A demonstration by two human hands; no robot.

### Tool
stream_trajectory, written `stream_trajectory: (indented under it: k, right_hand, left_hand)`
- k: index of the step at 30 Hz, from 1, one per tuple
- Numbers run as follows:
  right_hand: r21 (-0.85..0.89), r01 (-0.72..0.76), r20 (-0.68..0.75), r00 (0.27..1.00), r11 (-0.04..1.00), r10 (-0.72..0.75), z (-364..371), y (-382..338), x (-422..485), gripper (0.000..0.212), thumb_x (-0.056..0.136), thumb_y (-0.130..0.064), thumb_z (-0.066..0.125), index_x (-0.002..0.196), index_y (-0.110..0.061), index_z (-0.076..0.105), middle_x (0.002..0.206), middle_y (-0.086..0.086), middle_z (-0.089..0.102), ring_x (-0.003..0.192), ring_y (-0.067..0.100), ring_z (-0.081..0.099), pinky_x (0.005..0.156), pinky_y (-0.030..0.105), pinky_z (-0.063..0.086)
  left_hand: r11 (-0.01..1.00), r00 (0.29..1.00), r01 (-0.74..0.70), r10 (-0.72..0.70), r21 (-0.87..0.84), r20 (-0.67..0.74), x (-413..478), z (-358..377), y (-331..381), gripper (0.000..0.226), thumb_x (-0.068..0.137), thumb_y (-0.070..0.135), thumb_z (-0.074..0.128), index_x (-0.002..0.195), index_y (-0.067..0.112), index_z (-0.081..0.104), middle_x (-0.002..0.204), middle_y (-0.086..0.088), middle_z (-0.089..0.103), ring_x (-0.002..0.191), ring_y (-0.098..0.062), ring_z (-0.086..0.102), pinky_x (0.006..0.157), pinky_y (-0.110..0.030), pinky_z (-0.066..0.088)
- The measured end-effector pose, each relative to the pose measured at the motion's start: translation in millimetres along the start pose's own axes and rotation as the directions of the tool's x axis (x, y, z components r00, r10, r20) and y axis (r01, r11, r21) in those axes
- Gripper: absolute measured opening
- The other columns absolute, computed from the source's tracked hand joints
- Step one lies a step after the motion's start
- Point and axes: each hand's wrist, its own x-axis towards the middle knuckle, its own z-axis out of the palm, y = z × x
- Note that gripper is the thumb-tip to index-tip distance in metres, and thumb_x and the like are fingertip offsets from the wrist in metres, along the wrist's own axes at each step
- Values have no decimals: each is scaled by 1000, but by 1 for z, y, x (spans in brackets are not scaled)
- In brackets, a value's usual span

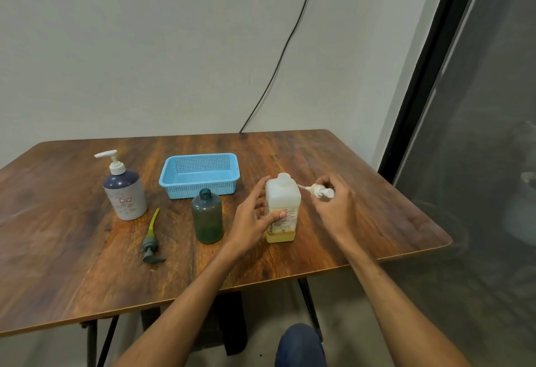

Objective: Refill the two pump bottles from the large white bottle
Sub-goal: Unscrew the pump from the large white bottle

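Note:
The large white bottle (pixel 282 201) stands uncapped on the wooden table (pixel 72 265), with a little yellow liquid at its bottom. My left hand (pixel 255 218) holds its side, thumb across the label. Just right of the bottle's neck, my right hand (pixel 333 207) grips a white pump head (pixel 319 191). A green translucent bottle (pixel 208 217) stands open left of the white one. Its grey pump with a yellow-green tube (pixel 151 240) lies on the table further left. A dark-topped, white-bottomed pump bottle (pixel 124 192) with its white pump on stands at the far left.
A light blue perforated basket (pixel 200 175) sits behind the green bottle. The table's right edge runs close past my right hand, with a dark window frame (pixel 420 91) beyond it. A black cable (pixel 278 62) hangs down the wall behind the table.

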Motion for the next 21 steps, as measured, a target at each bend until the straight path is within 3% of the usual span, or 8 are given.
stream_trajectory:
  k: [4,9,15,21]
  right_hand:
    - [-163,-70,5,997,984,72,13,26,-19,28,77,-8,81,81,-25,59,84,-9,58,81,12,53,62,28,46]
    - [-265,-147,100,979,953,179,23,42,-30,29,77,-1,77,81,-21,56,90,-6,55,87,17,52,72,40,53]
    - [-262,-176,124,969,949,214,29,46,-32,27,79,-3,76,81,-20,54,91,-2,55,83,17,53,61,24,36]
    - [-241,-201,146,960,949,240,26,45,-35,28,77,-14,83,91,-19,59,98,-4,56,92,16,53,74,35,54]
  left_hand:
    - [1000,1000,10,-10,-4,-5,1,0,0,87,85,26,79,156,34,29,148,3,50,128,-16,56,98,-43,57]
    - [1000,1000,8,-8,0,-4,0,1,0,86,85,27,79,155,35,30,149,4,50,129,-15,56,99,-45,56]
    - [1000,1000,3,-3,22,-1,-1,0,1,85,84,31,79,154,38,30,149,3,50,129,-18,56,98,-46,57]
    - [1000,1000,1,-1,27,-4,-2,0,2,85,85,29,79,154,36,30,148,3,50,128,-17,57,96,-41,58]
